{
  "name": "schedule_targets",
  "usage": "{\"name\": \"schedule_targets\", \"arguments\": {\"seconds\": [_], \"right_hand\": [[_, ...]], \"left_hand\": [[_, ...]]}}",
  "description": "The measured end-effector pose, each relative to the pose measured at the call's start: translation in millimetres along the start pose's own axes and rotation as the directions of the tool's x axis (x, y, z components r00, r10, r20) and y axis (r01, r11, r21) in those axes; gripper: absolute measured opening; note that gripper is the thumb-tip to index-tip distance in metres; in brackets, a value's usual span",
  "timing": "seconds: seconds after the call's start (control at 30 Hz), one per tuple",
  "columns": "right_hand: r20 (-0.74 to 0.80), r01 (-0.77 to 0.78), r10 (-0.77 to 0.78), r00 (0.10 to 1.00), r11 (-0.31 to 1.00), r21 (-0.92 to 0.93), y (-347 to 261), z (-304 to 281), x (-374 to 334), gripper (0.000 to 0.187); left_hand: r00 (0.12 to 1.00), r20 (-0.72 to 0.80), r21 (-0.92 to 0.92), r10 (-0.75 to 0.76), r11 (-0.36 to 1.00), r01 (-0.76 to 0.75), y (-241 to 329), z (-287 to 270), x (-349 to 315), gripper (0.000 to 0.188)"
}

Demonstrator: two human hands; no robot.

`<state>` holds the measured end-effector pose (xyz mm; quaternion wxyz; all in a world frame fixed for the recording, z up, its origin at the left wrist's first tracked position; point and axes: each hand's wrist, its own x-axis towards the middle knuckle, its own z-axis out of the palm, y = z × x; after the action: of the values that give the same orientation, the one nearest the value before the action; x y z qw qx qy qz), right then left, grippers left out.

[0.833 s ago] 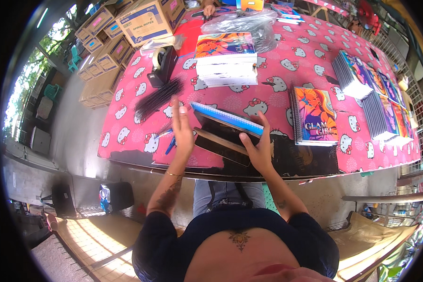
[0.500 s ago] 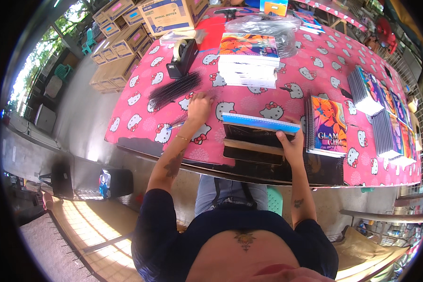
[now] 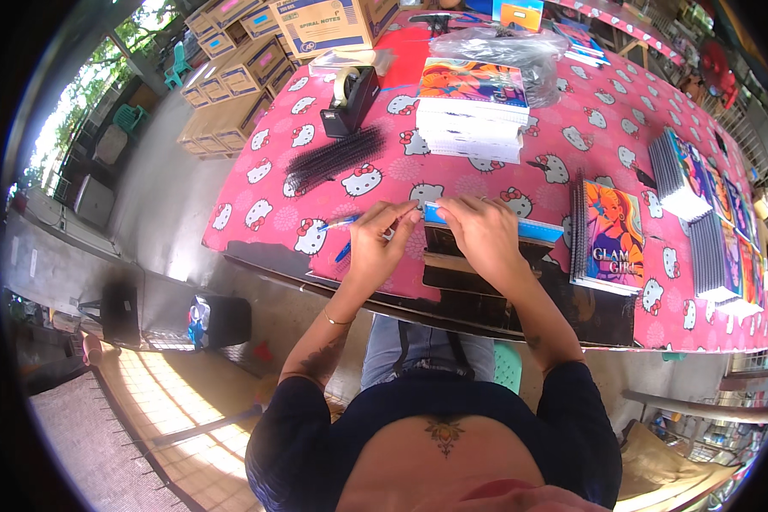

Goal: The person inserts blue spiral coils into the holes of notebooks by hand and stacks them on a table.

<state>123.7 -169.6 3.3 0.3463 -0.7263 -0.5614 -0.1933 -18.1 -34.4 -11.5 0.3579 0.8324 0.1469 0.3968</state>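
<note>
An unbound notebook with a blue punched edge stands near the table's front, against a dark wooden block. My right hand is closed on its upper edge, fingers and thumb near the left corner. Just beside that corner, my left hand pinches something too small to make out. Partly hidden behind the left hand lies a tool with blue handles. Beyond it is a pile of black spiral coils. To the right sits a stack of spiral-bound notebooks with a colourful cover.
A tall stack of unbound notebooks stands at the back middle, beside a black tape dispenser. More bound notebooks stand at the far right. Clear plastic lies behind. Cardboard boxes are piled beyond the table's left side.
My left hand has moved from beside the coils to the notebook's left corner, its fingers now pinched. My right hand has slid from the notebook's right end to its left end.
</note>
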Motion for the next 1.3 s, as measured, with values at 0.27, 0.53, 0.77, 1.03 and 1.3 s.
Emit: {"name": "schedule_targets", "arguments": {"seconds": [0.27,0.53,0.77,1.03,1.3], "right_hand": [[0.126,-0.049,0.046,0.991,0.999,0.019,-3.5,-7.1,-1.4,0.015],[0.183,-0.028,0.034,0.983,0.999,-0.033,13.7,-31.5,-7.6,0.019],[0.182,-0.091,0.094,0.979,0.996,-0.020,14.0,-29.5,-6.4,0.016],[0.191,-0.072,0.076,0.979,0.997,-0.030,12.5,-31.6,-9.1,0.016],[0.103,0.007,-0.002,0.995,0.999,-0.052,11.7,-39.9,-11.7,0.017]], "left_hand": [[0.989,0.087,0.120,-0.117,0.987,0.107,-2.8,-3.4,9.9,0.018],[0.861,0.481,0.101,0.165,0.965,-0.241,0.6,-18.2,46.1,0.034],[0.912,0.307,0.675,0.271,0.613,-0.410,2.3,35.2,-4.1,0.082],[0.917,0.286,0.677,0.279,0.619,-0.399,-11.1,36.7,-25.4,0.084],[0.892,0.356,0.712,0.279,0.538,-0.452,-11.6,38.5,-11.6,0.094]]}}
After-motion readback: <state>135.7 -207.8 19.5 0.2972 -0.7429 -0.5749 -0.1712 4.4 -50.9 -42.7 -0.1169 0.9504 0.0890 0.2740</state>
